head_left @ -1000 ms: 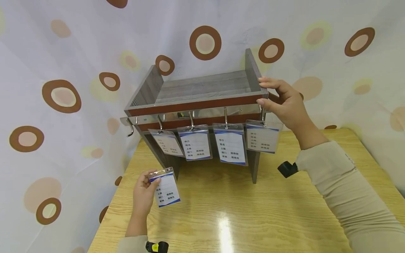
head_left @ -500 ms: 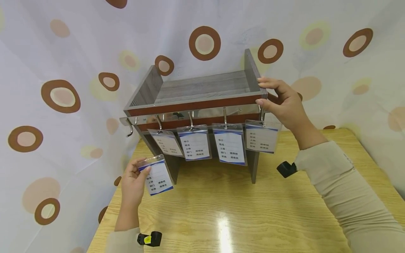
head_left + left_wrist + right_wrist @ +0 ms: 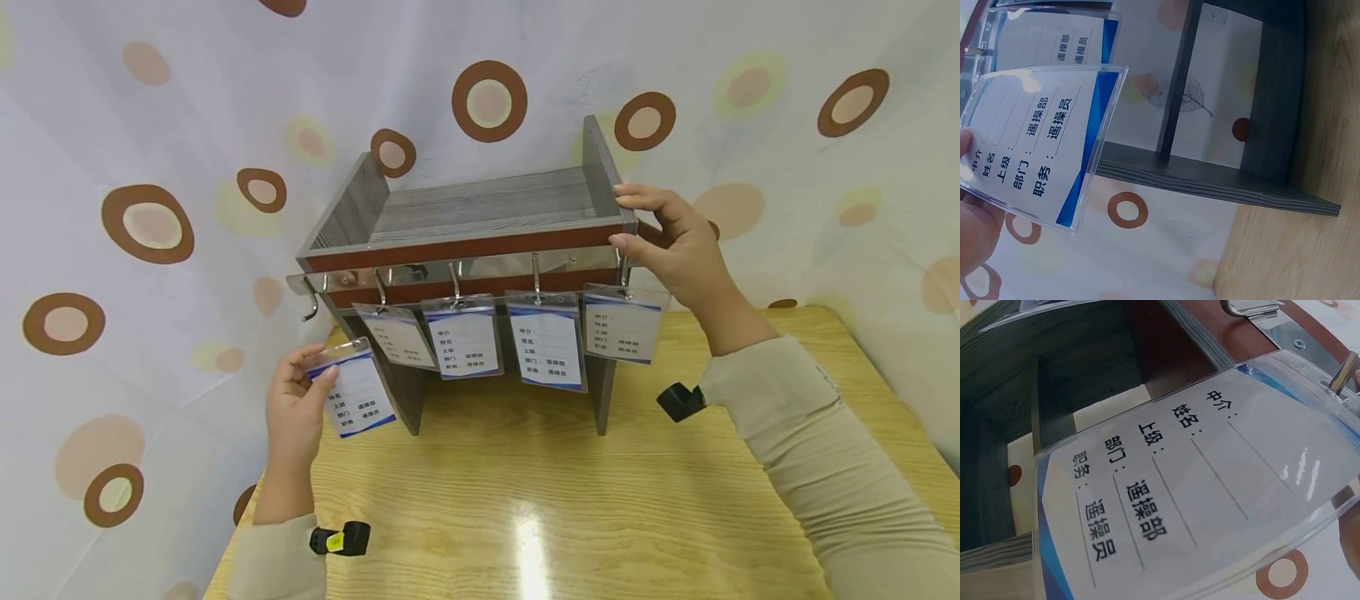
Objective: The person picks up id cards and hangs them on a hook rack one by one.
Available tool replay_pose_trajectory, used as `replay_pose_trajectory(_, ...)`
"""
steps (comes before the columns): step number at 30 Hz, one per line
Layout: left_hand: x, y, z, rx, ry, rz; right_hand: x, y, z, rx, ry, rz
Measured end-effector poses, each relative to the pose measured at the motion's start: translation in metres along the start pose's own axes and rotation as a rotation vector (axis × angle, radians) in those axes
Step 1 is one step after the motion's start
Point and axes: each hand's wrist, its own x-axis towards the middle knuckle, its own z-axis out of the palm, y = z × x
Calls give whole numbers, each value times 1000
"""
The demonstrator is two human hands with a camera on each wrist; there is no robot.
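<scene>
My left hand (image 3: 295, 408) pinches a clear-sleeved name badge (image 3: 358, 396) by its upper left edge, thumb on the front. In the head view the badge is below the bare leftmost hook (image 3: 307, 302) of a metal hook rail (image 3: 480, 268). The left wrist view shows the held badge (image 3: 1035, 144) in front of another hanging badge (image 3: 1054, 37). My right hand (image 3: 675, 242) grips the right front corner of the grey wooden shelf (image 3: 480, 200), thumb in front and fingers over the side panel. Near that hand hangs the rightmost badge (image 3: 622, 325), large in the right wrist view.
Further badges hang from the rail's middle hooks: one tilted badge (image 3: 396, 337), one at centre (image 3: 461, 340) and one right of it (image 3: 546, 343). The shelf's side panels stand on a wooden table (image 3: 480, 500). Behind is a patterned wall covering (image 3: 225, 100).
My left hand has moved up and to the left with the badge, bringing it closer to the leftmost hook. The right hand stays on the shelf corner.
</scene>
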Motion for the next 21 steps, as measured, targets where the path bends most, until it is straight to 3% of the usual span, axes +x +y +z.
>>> replay_pose_trajectory(12,15,8,-5,-29,52,-27,1,0,0,-7,4,-8)
replay_pose_trajectory(21,24,11,-8,-104,82,-38,0,0,0,5,-2,-16)
